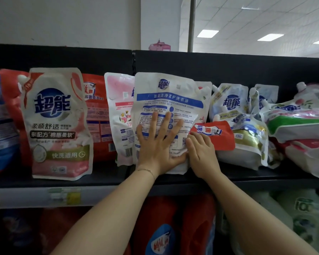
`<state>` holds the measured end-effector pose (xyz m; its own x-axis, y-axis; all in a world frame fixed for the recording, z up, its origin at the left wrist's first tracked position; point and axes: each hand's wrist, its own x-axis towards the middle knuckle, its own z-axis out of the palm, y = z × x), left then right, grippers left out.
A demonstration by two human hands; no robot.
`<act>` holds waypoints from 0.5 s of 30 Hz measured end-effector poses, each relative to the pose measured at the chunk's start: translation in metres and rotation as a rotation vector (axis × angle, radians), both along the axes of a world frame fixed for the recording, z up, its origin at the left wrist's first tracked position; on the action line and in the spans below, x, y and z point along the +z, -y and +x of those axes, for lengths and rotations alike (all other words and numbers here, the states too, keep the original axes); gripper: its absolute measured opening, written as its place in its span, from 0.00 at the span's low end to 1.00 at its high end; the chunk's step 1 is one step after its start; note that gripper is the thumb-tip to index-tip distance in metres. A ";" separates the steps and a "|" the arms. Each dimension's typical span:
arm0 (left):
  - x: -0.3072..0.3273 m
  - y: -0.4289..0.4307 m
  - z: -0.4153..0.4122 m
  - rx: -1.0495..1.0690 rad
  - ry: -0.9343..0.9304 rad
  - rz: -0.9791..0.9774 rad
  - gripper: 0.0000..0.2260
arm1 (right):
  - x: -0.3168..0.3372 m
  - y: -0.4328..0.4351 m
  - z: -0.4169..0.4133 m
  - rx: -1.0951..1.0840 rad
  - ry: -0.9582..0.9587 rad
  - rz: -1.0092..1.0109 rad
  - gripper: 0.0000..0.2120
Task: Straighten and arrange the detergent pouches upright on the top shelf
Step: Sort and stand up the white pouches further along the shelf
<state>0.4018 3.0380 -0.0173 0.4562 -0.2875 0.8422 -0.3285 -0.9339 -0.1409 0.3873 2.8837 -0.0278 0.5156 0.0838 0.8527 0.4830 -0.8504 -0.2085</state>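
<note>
While the left hand (155,144) presses flat with fingers spread on the white-and-blue pouch (169,100), mid top shelf (107,178), the right hand (201,153) curls at that pouch's right edge; can't tell if it actually pinches it. Left of it, the pink pouch (57,126) and its neighbours stand upright, so that part looks done. To the right, the red pouch (214,133) and the heap (247,140) lie toppled, roughly half left.
</note>
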 end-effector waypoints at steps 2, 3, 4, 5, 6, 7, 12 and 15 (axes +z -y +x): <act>-0.002 0.000 0.000 -0.014 0.026 -0.007 0.38 | -0.002 0.000 0.004 -0.027 -0.006 -0.013 0.27; -0.002 0.000 0.000 -0.017 0.037 -0.010 0.38 | -0.003 0.000 0.005 -0.045 -0.031 -0.014 0.28; -0.003 0.000 0.000 -0.017 0.042 -0.011 0.38 | -0.004 0.000 0.005 -0.056 -0.049 -0.008 0.30; -0.003 0.000 0.001 -0.015 0.046 -0.012 0.38 | -0.004 0.000 0.006 -0.054 -0.060 0.012 0.30; -0.002 0.000 0.001 -0.014 0.047 -0.013 0.38 | -0.003 0.000 0.005 -0.044 -0.068 0.045 0.30; -0.002 0.000 0.001 -0.014 0.050 -0.015 0.38 | -0.002 0.000 0.004 -0.030 -0.074 0.082 0.30; -0.006 -0.001 0.003 -0.028 0.105 -0.032 0.37 | 0.001 -0.001 0.000 0.011 -0.085 0.144 0.31; -0.008 -0.002 0.004 -0.043 0.139 -0.038 0.36 | 0.001 -0.002 0.000 0.015 -0.085 0.167 0.30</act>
